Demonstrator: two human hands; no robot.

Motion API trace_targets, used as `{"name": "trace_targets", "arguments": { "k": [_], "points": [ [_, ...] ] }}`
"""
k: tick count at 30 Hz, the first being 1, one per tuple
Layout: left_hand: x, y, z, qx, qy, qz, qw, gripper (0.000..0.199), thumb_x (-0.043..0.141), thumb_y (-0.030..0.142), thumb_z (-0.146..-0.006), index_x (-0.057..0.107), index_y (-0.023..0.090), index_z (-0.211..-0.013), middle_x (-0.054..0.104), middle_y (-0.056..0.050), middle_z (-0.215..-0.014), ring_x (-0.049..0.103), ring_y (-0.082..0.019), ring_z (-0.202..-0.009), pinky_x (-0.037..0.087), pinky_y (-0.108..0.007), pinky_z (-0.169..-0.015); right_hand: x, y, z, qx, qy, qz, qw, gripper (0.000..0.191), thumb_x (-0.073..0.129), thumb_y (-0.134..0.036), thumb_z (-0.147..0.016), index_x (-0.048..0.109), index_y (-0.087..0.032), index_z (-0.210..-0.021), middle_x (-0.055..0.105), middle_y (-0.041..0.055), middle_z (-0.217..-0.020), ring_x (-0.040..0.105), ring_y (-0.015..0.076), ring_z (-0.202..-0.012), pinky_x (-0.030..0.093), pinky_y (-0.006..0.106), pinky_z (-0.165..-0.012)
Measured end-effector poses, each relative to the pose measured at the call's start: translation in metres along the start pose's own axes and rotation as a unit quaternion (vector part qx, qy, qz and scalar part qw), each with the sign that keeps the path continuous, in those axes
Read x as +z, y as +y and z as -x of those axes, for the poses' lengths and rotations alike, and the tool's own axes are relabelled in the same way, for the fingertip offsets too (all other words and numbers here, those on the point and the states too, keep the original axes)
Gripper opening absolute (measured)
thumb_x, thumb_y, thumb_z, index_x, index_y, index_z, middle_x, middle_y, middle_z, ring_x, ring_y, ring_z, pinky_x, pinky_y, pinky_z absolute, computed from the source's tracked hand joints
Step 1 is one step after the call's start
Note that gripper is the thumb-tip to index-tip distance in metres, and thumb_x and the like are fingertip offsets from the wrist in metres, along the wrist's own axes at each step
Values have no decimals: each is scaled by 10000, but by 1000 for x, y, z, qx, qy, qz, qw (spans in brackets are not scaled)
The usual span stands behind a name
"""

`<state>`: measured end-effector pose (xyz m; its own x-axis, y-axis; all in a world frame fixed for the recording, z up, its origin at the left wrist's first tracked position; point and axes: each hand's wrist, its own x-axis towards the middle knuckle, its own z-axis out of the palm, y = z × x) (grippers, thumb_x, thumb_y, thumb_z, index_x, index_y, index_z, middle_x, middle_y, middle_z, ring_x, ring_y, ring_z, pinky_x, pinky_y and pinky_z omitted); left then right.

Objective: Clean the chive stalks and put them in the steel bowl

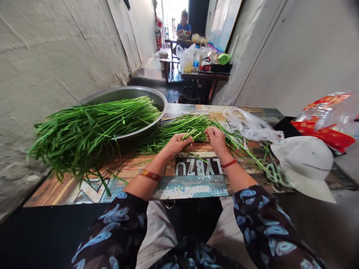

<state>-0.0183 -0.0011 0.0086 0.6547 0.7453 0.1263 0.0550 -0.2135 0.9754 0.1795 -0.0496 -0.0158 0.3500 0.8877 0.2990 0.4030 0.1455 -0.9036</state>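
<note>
A few green chive stalks (192,133) stick out from my left hand (178,144), which is closed around them over the table. To its right, my right hand (216,139) is held in a pinch near the stalks' pale ends. What its fingertips hold, if anything, is too small to make out. Just beyond both hands lies a loose heap of chives (179,125) on the patterned tabletop (193,186). A big metal basin (148,90) stands at the left, with a thick bundle of chives (92,121) hanging over its near left side.
A clear plastic bag (249,125) lies right of the heap. A white cap (305,162) and red-and-clear packaging (325,125) occupy the right end. Behind, another table holds a water bottle (195,61) and bags. A person in blue (183,29) sits farther back.
</note>
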Motion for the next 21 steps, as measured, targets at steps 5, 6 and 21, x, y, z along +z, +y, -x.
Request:
{"name": "trace_targets", "arguments": {
  "k": [5, 6, 21],
  "points": [
    [-2, 0, 2, -31, 32, 58, 997, 337, 681, 457, -765, 622, 132, -697, 610, -10, -664, 495, -105, -632, 388, -245, -647, 0, -2, -9, 22, -16, -89, 996, 475, 483, -646, -891, 613, -205, -770, 589, -3, -677, 544, 109, -588, 464, 235, -568],
    [-1, 0, 3, -35, 41, 57, 997, 325, 691, 445, -755, 615, 134, -703, 597, -1, -656, 484, -102, -628, 380, -242, -641, 1, -3, -8, 22, -37, -95, 995, 468, 490, -643, -889, 634, -204, -812, 611, 5, -712, 559, 111, -613, 474, 238, -587],
    [10, -1, 7, -77, 70, 36, 994, 363, 703, 481, -762, 632, 131, -700, 526, 23, -615, 403, -85, -576, 315, -228, -561, 15, -15, 10, 29, -157, -107, 981, 242, 689, -415, -781, 695, -174, -785, 644, -7, -675, 521, 114, -611, 417, 252, -603]
  ]
}}
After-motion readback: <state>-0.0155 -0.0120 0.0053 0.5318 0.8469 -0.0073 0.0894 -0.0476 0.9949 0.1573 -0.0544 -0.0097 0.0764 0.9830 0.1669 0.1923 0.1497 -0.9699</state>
